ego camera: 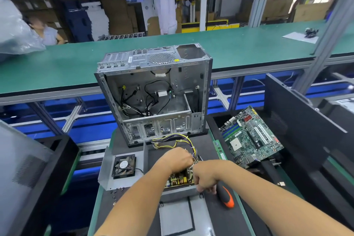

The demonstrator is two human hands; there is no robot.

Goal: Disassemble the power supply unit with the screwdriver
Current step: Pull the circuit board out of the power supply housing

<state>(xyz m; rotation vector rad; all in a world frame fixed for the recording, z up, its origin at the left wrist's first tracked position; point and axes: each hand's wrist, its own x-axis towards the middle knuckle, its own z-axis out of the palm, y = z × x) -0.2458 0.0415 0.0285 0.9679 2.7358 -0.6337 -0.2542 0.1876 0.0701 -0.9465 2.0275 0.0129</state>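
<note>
The open computer case (153, 94) stands at the far edge of the desk (214, 207), holding only loose black cables (151, 97). The power supply (180, 180) lies mid-desk, uncovered, circuit board exposed. The left hand (177, 158) grips its wire bundle (183, 142). The right hand (206, 178) curls over the casing edge; grip indeterminate. The screwdriver (226, 196) lies just beside it.

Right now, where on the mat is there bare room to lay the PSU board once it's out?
Free: dark mat between the yellow wire bundle and the green RAM stick. Crowded: fan cover and loose screws on the left, screwdriver under the right hand.
</note>
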